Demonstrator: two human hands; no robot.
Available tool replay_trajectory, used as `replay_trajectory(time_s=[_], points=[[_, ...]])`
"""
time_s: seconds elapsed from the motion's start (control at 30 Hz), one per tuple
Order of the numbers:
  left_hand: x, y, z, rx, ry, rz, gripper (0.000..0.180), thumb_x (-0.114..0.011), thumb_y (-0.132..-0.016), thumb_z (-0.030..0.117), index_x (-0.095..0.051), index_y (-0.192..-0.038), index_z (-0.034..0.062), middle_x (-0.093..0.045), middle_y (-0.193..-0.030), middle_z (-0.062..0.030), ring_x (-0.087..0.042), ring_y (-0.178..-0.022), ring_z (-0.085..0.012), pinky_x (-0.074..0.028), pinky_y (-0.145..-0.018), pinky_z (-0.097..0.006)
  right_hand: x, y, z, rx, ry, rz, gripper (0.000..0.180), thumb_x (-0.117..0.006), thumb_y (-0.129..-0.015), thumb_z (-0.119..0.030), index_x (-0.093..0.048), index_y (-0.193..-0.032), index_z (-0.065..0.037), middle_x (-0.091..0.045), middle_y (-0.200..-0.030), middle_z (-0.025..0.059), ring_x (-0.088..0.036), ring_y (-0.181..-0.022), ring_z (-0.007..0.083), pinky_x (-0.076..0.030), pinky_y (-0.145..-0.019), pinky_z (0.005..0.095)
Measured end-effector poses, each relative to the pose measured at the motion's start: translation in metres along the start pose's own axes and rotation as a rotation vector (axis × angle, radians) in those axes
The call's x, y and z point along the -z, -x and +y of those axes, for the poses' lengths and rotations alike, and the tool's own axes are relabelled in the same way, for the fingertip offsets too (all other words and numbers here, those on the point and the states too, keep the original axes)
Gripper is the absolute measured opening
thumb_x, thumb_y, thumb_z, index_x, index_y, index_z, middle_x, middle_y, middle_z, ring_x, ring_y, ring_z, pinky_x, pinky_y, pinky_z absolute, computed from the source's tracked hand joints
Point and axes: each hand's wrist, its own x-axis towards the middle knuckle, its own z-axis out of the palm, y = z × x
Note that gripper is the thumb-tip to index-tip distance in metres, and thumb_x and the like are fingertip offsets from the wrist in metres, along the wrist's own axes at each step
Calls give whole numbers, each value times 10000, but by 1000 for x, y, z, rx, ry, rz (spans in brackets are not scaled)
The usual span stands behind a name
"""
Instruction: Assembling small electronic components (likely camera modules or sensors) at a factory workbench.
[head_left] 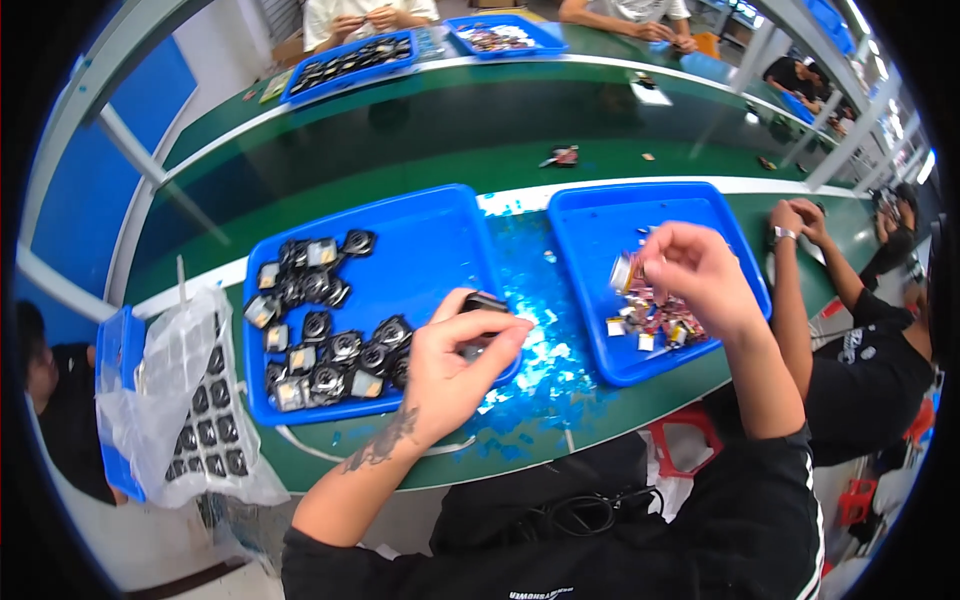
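My left hand (pixel 455 365) is closed, thumb and fingers pinched together, beside the right rim of the left blue tray (pixel 425 235). A small black housing (pixel 487 302) shows past its fingers; most of it is hidden by them. Several black housings (pixel 345 347) with round, lens-like middles lie in that tray. Over the right blue tray (pixel 590 232), my right hand (pixel 700 275) pinches a small silver-and-white part (pixel 622 273). Under it is a loose heap of small reddish and silver parts (pixel 660 318), too small to name.
Blue film scraps (pixel 530 370) litter the green bench between the trays. At left stands a plastic-wrapped cell tray (pixel 205 420) of black parts. A dark green strip (pixel 450 130) crosses beyond a white ledge. Co-workers sit opposite and on both sides; one's hands (pixel 797 220) are close at right.
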Motion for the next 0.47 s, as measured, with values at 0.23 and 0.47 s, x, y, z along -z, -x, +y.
replay_trajectory(time_s=[0.23,0.47], points=[[-2,-3,3,-15,8,58,225,-682,-862,90,-717,-1083,66,-564,-1005,-81,-590,-828,-119,-501,-698,-238,-70,17,7,970,817,96,250,-750,-656,68,-649,-867,-18,-630,-785,93,-613,-681,253,-486,-589,337],[4,1,1,-81,-52,-197,246,-673,-866,84,-708,-1108,59,-570,-1120,-97,-587,-927,-144,-498,-762,-271,-83,12,13,878,637,52,240,-749,-687,52,-663,-890,-42,-655,-852,95,-634,-756,251,-506,-635,333]])
